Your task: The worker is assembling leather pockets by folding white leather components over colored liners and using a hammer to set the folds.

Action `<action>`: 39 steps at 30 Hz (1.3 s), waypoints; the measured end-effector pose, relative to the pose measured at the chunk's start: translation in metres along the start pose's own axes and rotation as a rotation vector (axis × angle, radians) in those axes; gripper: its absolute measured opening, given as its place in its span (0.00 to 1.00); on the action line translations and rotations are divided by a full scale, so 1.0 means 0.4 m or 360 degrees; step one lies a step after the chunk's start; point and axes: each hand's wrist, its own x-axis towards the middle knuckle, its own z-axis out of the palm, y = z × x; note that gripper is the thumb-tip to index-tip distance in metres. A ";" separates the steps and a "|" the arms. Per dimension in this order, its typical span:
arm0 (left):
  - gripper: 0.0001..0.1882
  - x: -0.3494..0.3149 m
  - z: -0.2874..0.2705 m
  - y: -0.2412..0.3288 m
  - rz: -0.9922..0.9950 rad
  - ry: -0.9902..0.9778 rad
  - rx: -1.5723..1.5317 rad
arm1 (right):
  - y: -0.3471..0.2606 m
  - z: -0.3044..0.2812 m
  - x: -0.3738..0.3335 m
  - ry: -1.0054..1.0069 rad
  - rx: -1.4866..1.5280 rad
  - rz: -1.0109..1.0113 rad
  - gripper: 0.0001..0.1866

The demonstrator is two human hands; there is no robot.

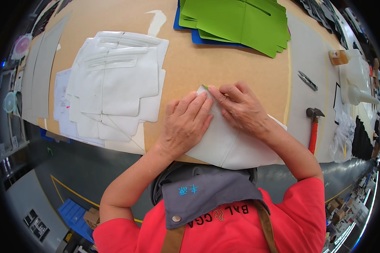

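Observation:
A white leather-like panel (236,147) lies at the table's near edge, one corner pointing away from me. My left hand (185,120) rests flat on its left side, fingers stretched out toward that corner. At the corner, my right hand (240,105) pinches the panel's edge between thumb and forefinger, its other fingers curled. A small bit of green (205,86) shows there between the two hands. Part of the panel is hidden under my hands and right forearm.
Left of my hands lies a stack of white panels (120,80) with slots, over printed paper (62,90). Green panels (228,21) lie over blue ones (211,39) at the far side. To the right are thread snips (308,81), a red-handled hammer (314,130) and a white bottle (354,82).

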 end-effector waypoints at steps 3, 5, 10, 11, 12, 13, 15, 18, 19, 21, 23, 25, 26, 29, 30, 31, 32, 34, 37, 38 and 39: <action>0.23 0.005 0.007 0.000 0.0048 0.0083 0.0015 | 0.007 -0.006 0.014 -0.0064 -0.0165 -0.0158 0.26; 0.22 0.004 0.006 -0.003 0.0051 0.0085 0.0019 | 0.008 0.000 0.022 -0.0114 -0.0301 -0.0296 0.26; 0.23 0.009 -0.011 -0.023 0.0021 0.0029 0.0008 | 0.004 0.002 0.031 0.0124 0.0369 0.0269 0.17; 0.24 0.014 -0.014 -0.036 0.0014 0.0035 0.0018 | 0.006 -0.005 0.022 0.0132 0.0366 0.0260 0.17; 0.25 0.020 -0.017 -0.045 0.0007 0.0042 0.0028 | 0.011 -0.015 0.007 0.0124 0.0513 0.0463 0.16; 0.25 0.026 -0.020 -0.049 0.0014 0.0046 0.0035 | 0.011 -0.020 -0.002 0.0116 0.0661 0.0671 0.15; 0.25 0.038 -0.029 -0.053 -0.0094 -0.0006 -0.0061 | 0.006 -0.014 0.003 0.0157 0.0658 0.0673 0.14; 0.24 0.060 -0.019 -0.044 -0.0190 -0.0074 -0.0035 | 0.013 0.010 0.005 0.0271 0.0704 0.0661 0.13; 0.24 0.062 -0.019 -0.040 -0.0189 -0.0070 -0.0031 | 0.017 0.017 -0.001 0.0308 0.0664 0.0609 0.13; 0.24 0.065 -0.017 -0.035 -0.0146 -0.0042 -0.0010 | 0.021 0.028 -0.003 0.0346 0.0622 0.0555 0.13; 0.23 0.063 -0.016 -0.034 -0.0142 -0.0055 0.0012 | 0.022 0.032 -0.004 0.0402 0.0394 0.0378 0.18; 0.23 0.062 -0.009 -0.038 -0.0141 -0.0070 0.0030 | 0.023 0.026 -0.004 0.0345 0.0166 0.0268 0.20; 0.22 0.064 0.000 -0.044 -0.0073 0.0006 0.0046 | 0.022 0.025 -0.004 0.0289 -0.0063 0.0157 0.22; 0.21 0.063 0.004 -0.039 -0.0054 0.0018 -0.0008 | 0.029 0.030 -0.006 0.0273 -0.0263 -0.0031 0.25; 0.20 0.063 0.002 -0.035 -0.0105 -0.0046 -0.0078 | 0.030 0.026 -0.005 0.0272 -0.0265 -0.0031 0.25; 0.20 0.065 -0.002 -0.030 -0.0105 -0.0045 -0.0082 | 0.028 0.021 -0.006 0.0281 -0.0218 -0.0017 0.24; 0.20 0.068 -0.007 -0.025 -0.0077 -0.0044 -0.0027 | 0.027 0.019 -0.007 0.0290 -0.0171 -0.0004 0.23; 0.19 0.068 -0.008 -0.021 -0.0055 -0.0038 0.0026 | 0.025 0.022 -0.006 0.0338 0.0029 0.0168 0.22; 0.19 0.068 0.001 -0.023 0.0022 0.0053 0.0079 | 0.021 0.003 -0.024 0.0286 0.0391 0.0516 0.18; 0.19 0.067 0.003 -0.023 -0.0007 0.0026 0.0000 | 0.019 -0.004 -0.031 0.0186 0.0551 0.0697 0.16; 0.19 0.065 0.003 -0.023 -0.0035 -0.0002 -0.0079 | 0.020 0.001 -0.031 0.0182 0.0551 0.0695 0.16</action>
